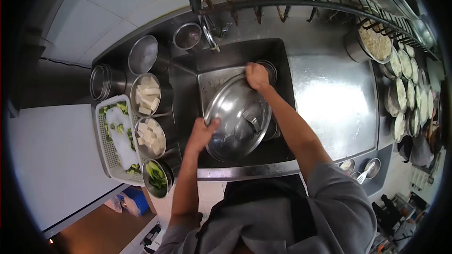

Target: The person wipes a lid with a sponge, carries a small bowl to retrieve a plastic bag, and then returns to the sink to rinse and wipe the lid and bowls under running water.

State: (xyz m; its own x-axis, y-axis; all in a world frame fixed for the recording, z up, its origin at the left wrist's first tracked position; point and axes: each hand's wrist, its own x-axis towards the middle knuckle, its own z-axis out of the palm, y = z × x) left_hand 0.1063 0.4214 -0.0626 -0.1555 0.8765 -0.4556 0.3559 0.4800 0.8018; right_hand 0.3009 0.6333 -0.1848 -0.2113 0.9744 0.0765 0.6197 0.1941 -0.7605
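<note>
A large round metal pot lid (230, 113) with a strap handle is held tilted over the steel sink (281, 66). My left hand (203, 134) grips its left edge, the thumb lying on the upper face. At the far edge, my right hand (257, 76) has its fingers closed over the rim. Behind the lid, a round metal container (269, 68) shows in part inside the sink; the lid hides much of the basin. The faucet (209, 35) stands at the back edge, beyond my hands.
Left of the sink are bowls of white tofu blocks (149, 95), a bowl of leafy greens (156, 178) and a white basket (104, 148) with broccoli. A wire rack (282, 3) overhangs the back. At right stand a pot of pale food (360, 49) and several filled bowls (400, 89).
</note>
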